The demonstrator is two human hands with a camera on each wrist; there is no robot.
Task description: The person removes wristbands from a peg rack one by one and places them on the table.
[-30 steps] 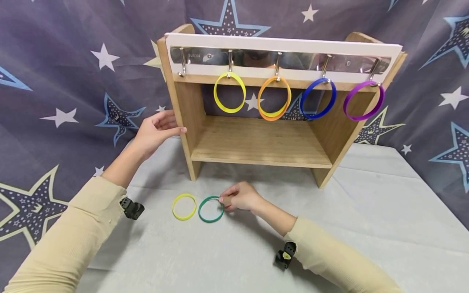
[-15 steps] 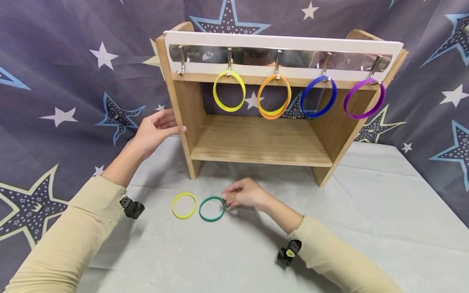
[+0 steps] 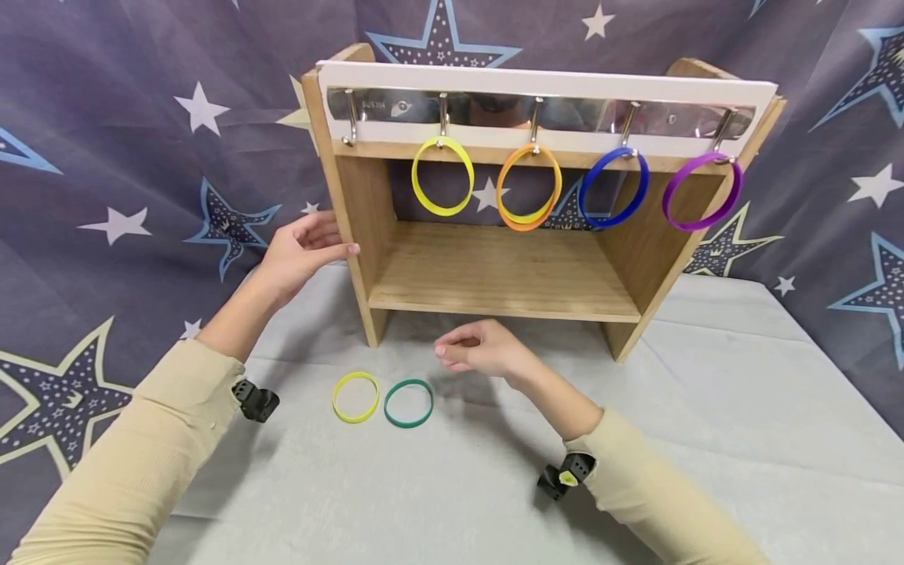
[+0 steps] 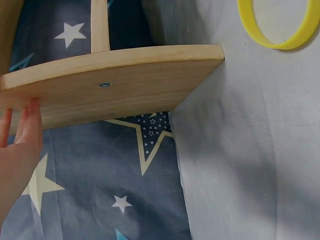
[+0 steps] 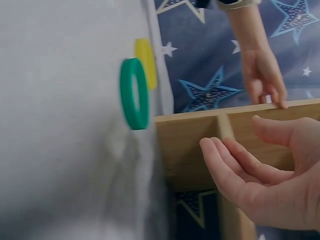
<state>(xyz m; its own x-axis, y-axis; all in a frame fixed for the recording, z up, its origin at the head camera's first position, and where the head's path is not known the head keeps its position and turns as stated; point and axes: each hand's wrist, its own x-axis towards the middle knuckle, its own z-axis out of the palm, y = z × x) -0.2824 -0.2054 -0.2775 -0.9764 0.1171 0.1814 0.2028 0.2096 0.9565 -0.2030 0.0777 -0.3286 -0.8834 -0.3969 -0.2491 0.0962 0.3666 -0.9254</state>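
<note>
My left hand (image 3: 293, 255) touches the left side panel of a wooden shelf (image 3: 504, 271), straight fingers on the outer face and thumb on the front edge. In the left wrist view its fingertips (image 4: 33, 107) meet the wood. Holding nothing, my right hand (image 3: 487, 348) hovers above the table in front of the shelf, thumb apart from the fingers in the right wrist view. A green wristband (image 3: 387, 413) lies flat below and left of it. Beside that lies a yellow wristband (image 3: 335, 402), also in the left wrist view (image 4: 252, 27).
A metal hook rail (image 3: 487, 110) runs along the shelf's top front. Yellow (image 3: 470, 176), orange-and-yellow (image 3: 500, 204), blue (image 3: 645, 188) and purple (image 3: 738, 188) bands hang from its hooks; the leftmost hook (image 3: 351, 122) bears none. A star-patterned curtain (image 3: 141, 157) stands behind.
My right hand has let go of the green wristband and moved up and right, away from it. The band stays on the table. My left hand keeps its place on the shelf.
</note>
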